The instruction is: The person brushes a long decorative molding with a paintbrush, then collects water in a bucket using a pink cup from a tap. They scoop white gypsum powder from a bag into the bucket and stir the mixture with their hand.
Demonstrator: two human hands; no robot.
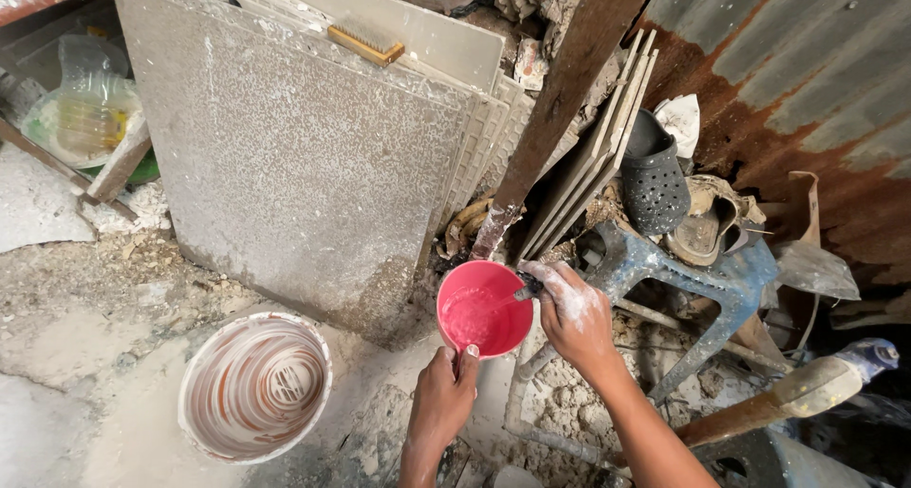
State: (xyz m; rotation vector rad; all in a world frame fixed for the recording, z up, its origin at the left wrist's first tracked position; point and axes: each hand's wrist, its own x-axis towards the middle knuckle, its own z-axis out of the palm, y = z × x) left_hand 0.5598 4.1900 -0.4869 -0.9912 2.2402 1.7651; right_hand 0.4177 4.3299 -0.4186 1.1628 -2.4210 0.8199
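My left hand (443, 398) grips the handle of a pink plastic dipper (482, 310) and holds it upright over the dusty ground. Pale pink liquid lies inside the dipper. My right hand (572, 310), coated in white powder, rests at the dipper's right rim and pinches a small dark object that reaches over the rim. A white bucket (254, 386) with swirled brown and white mix stands on the ground to the left of both hands.
Large grey tiles (294, 147) lean against the wall behind the dipper. A rusty beam (560, 99) slants down to the dipper's far side. A blue plastic stool (707, 279), a dark clog (653, 180) and rubble crowd the right. Corrugated rusty sheeting (797, 80) closes the back right.
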